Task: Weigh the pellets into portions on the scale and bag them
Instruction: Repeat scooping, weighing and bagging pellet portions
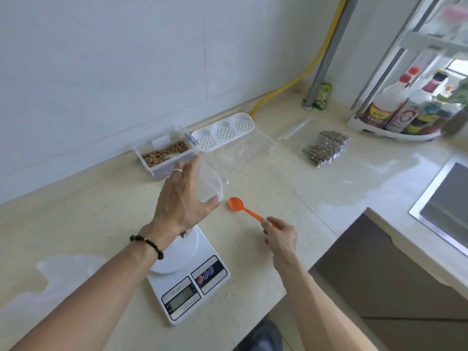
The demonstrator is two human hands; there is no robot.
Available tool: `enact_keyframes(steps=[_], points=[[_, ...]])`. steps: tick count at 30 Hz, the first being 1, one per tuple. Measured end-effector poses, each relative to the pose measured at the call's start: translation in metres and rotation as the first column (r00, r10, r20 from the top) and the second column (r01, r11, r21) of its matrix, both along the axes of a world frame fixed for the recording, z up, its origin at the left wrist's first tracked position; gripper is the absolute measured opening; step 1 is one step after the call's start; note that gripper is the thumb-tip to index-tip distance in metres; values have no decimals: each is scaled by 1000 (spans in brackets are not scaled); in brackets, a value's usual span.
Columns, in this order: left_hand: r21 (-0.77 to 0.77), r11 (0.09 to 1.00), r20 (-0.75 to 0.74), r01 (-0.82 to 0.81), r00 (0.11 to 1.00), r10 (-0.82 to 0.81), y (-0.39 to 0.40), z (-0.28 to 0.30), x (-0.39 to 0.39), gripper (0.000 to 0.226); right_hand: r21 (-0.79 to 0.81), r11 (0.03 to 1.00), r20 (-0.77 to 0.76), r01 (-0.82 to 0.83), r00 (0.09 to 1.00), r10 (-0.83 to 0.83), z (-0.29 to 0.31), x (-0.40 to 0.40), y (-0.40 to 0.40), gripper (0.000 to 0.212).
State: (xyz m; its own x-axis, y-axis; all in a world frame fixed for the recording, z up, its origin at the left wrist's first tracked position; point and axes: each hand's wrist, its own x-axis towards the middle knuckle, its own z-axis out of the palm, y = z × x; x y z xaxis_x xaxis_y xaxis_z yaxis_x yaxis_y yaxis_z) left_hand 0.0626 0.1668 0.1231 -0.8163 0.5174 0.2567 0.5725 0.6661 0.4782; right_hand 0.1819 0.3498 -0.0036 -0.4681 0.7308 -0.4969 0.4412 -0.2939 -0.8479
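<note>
Our left hand (186,198) grips a clear plastic cup (210,184) from its near side, fingers and thumb curled round the wall, and holds it in the air above the far edge of the scale (188,277). Our right hand (279,236) pinches the handle end of an orange spoon (244,210), its bowl pointing far and left, just beside the cup.

We judge the cup light, thin-walled and somewhat slippery; it likely flexes under a hard squeeze, so a wrap round the middle of the wall with gentle pressure suits it better than a pinch at the rim. The spoon looks stiff and weightless, well controlled from the handle's end.

A few pellets (183,234) seem to lie on the scale's round plate, half hidden by our wrist. The main supply sits in a clear container (164,153) far and left against the wall, its perforated lid (222,131) beside it. Further right lie flat empty bags (248,153) and a filled bag (325,149) of pellets, soft and shifting, best lifted near its top.
</note>
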Motion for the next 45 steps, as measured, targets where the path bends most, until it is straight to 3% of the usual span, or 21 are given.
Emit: enact_keyframes(steps=[3,5,6,8,10,14,17,19,21,24,28,31,34,37,45], points=[[-24,1000,-23,-5,1000,5,-5,2,2,91,129,985,126,-110,988,94,2,0,0,30],[-17,1000,-34,-9,999,8,-7,4,1,90,269,950,259,-160,962,88,14,-2,-2,32],[-15,1000,-33,-11,999,10,-7,5,1,90,317,935,254,-159,964,78,25,-4,-3,28],[-7,1000,-25,-9,1000,9,-9,7,1,94,345,927,90,-151,988,127,55,-13,-5,18],[9,1000,-9,-9,1000,9,-10,9,2,98,369,901,-56,-227,963,265,95,-30,-10,22],[33,999,27,-26,999,25,-10,17,6,108,522,735,-120,-433,816,566,168,-68,-31,42],[54,998,6,-37,999,37,-13,22,9,109,606,524,56,-598,689,722,191,-82,-41,29],[32,999,-2,-39,999,40,-16,27,11,114,650,395,164,-649,628,761,196,-89,-47,38],[11,999,54,-36,998,35,-23,31,10,125,668,336,215,-664,604,767,197,-94,-52,38],[109,994,154,-10,988,-7,-40,31,6,122,620,411,88,-669,579,810,196,-96,-57,22],[268,958,444,-100,896,-30,-66,13,-7,57,509,506,-124,-697,523,844,192,-98,-58,21],[243,956,482,-165,876,29,-82,-3,-17,11,420,570,-213,-706,534,818,184,-99,-58,21],[198,957,516,-213,853,83,-89,-14,-21,18,338,618,-181,-710,595,783,166,-99,-57,25],[108,972,525,-211,842,124,-90,-28,-23,16,332,590,-48,-736,611,790,133,-102,-56,14],[-43,976,541,-211,817,201,-84,-73,-32,4,229,657,146,-718,693,706,55,-103,-47,14]])
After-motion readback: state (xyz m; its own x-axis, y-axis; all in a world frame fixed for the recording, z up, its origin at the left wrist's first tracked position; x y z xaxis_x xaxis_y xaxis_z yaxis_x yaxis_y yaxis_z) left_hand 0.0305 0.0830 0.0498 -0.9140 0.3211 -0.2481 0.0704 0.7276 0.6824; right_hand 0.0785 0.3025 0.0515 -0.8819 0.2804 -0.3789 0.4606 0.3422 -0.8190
